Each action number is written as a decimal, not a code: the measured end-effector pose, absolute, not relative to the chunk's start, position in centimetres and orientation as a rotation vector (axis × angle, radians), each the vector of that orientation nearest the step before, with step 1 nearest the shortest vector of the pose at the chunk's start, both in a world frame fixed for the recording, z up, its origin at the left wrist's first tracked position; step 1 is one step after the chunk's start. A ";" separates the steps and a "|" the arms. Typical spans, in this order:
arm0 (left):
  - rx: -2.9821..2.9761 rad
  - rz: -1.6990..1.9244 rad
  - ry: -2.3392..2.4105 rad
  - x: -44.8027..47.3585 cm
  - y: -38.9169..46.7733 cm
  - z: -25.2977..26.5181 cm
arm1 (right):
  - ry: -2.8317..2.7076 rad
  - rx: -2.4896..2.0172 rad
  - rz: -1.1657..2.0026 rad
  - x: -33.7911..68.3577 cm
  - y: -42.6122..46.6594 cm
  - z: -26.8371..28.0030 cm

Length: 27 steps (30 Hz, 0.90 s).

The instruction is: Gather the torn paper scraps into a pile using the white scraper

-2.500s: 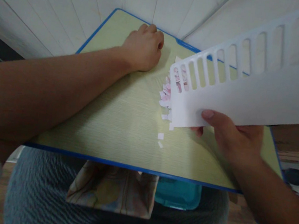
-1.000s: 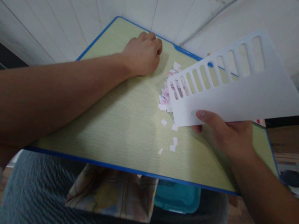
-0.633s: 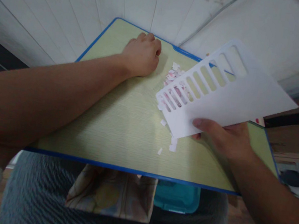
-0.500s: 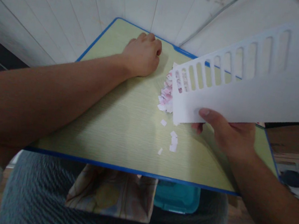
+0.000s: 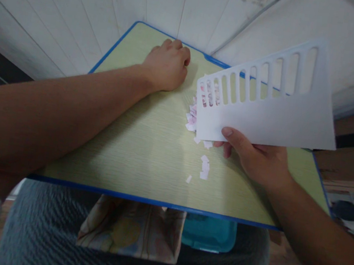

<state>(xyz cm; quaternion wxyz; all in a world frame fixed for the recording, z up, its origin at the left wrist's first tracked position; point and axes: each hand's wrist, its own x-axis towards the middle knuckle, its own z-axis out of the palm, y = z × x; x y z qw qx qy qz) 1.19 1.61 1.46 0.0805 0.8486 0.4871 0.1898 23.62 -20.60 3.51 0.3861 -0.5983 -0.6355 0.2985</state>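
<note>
Card (image 5: 270,121) in right grip (image 5: 262,161); scraps (image 5: 191,119) beside

The white flat panel with rounded slots (image 5: 263,124), at two o'clock, looks smooth and matt, stiff card or plastic. At its nine o'clock end, the small pink-and-white scraps (image 5: 191,121) look like matt paper. The pale green, blue-edged rectangular tabletop (image 5: 112,154) has fine grain and a soft sheen. At twelve o'clock, the white planked wall (image 5: 197,13) resembles painted wood; at five, the teal rectangular box (image 5: 212,235) looks like glossy plastic.
</note>
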 end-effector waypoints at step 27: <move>2.489 0.594 1.420 1.1 1.7 1.5 | -1.450 -1.390 0.696 24.7 -20.8 4.0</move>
